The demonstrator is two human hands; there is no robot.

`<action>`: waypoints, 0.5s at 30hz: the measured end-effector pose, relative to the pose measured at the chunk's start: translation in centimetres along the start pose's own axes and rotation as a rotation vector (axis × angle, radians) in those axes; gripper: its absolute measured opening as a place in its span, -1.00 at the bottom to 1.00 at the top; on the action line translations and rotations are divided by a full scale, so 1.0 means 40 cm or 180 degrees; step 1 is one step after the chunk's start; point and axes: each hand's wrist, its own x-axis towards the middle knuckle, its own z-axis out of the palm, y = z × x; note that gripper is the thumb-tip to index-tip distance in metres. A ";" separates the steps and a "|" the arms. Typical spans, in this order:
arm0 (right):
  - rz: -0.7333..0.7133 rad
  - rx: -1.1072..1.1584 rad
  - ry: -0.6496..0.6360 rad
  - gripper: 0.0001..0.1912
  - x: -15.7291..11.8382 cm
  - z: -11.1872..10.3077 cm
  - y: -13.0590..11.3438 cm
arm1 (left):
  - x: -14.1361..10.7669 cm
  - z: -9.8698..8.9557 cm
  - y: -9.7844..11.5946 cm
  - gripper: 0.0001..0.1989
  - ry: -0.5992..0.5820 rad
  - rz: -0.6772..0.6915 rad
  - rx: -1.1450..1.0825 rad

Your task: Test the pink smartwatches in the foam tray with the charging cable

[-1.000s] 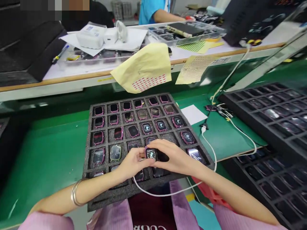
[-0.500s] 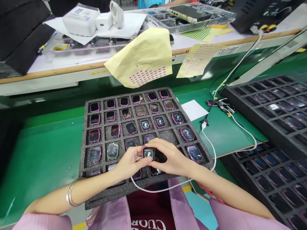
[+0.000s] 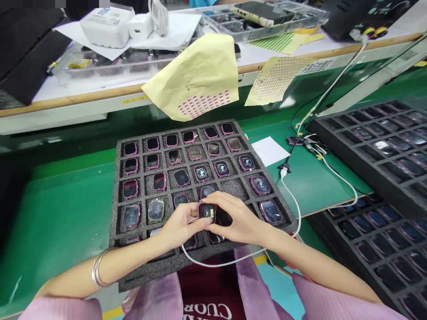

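Watch: you have the small lit watch (image 3: 207, 212) between both hands, above the near half of the foam tray (image 3: 235, 187).
Handling: it probably feels light and stiff, with a smooth glass face that could slip or scratch.
Best hold: you likely do well to grip the purple rim and spare the glass.
Left hand (image 3: 180, 226): your fingers pinch narrowly on the watch's left side, thumb lapping its lower face.
Right hand (image 3: 242, 220): your thumb and forefinger arch wide, their tips at the watch's lower and upper edges.
White cable (image 3: 216, 266): it looks limp and loops from beside your left fingers; you cannot see whether it joins the watch.
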 end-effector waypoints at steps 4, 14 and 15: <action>-0.0047 -0.0049 0.0034 -0.62 -0.001 0.003 -0.001 | 0.002 0.000 0.000 -0.73 -0.0010 -0.0004 -0.0019; 0.0003 0.0962 -0.0115 -0.59 -0.001 -0.031 -0.001 | -0.011 -0.005 0.018 -0.70 -0.0259 -0.0150 -0.0189; 0.0053 0.1232 -0.0144 -0.62 0.000 -0.037 -0.001 | -0.014 -0.008 0.023 -0.70 -0.0409 -0.0188 -0.0219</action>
